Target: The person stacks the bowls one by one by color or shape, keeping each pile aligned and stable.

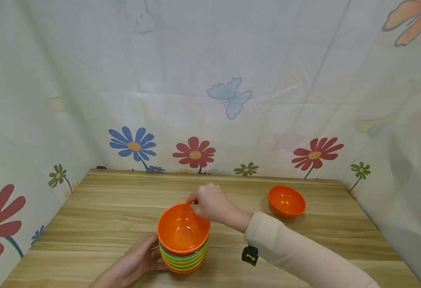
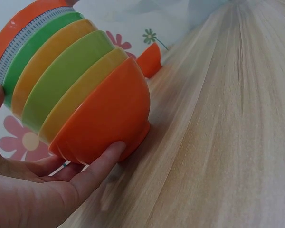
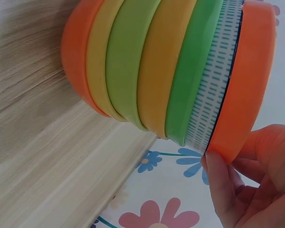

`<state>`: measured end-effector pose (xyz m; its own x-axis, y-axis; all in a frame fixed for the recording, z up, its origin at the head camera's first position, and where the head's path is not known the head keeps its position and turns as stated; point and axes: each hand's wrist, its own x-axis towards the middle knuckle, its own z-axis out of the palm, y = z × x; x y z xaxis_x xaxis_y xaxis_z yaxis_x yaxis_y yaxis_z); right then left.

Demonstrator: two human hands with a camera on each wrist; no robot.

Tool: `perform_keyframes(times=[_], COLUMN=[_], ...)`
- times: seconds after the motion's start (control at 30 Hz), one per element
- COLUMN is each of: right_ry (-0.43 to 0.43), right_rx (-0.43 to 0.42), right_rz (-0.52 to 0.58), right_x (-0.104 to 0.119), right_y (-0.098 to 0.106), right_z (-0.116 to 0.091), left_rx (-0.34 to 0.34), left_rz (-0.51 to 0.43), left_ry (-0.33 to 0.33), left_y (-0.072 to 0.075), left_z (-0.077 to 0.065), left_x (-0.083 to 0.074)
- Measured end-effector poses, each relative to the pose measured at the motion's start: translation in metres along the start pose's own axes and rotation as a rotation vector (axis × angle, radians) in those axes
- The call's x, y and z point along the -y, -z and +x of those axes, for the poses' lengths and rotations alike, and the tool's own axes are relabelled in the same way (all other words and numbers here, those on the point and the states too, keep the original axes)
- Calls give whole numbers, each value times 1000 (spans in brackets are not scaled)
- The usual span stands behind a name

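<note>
A stack of nested bowls (image 1: 184,263) stands on the table near its front. From the bottom it runs orange bowl (image 2: 111,109), yellow, light green, yellow-orange, green, then a white bowl with dark dashes (image 3: 216,76). At the top sits another orange bowl (image 1: 183,229). My right hand (image 1: 212,203) pinches this top bowl's far rim between thumb and fingers. On the left side my left hand (image 1: 135,258) holds the stack, with one finger under the bottom bowl and the thumb up at the higher rims.
A single orange bowl (image 1: 286,202) rests at the back right of the wood-grain table (image 1: 124,200). Curtains (image 1: 268,60) printed with flowers and butterflies hang behind the table and at both sides. A black strap device (image 1: 250,255) is by the right sleeve.
</note>
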<state>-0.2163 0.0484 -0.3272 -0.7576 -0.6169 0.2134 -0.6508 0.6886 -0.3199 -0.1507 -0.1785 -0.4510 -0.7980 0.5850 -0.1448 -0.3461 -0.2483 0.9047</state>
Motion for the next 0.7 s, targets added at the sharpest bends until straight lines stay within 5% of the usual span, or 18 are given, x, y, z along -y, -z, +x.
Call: perform_keyframes(times=[0.7], right_ry=[-27], right_rx=[-43], right_rz=[16], right_x=[1], right_y=[-3], right_z=[-3], left_rx=[-10], left_rz=[21], left_ry=[-3], left_y=[0], left_z=[0], left_x=[0])
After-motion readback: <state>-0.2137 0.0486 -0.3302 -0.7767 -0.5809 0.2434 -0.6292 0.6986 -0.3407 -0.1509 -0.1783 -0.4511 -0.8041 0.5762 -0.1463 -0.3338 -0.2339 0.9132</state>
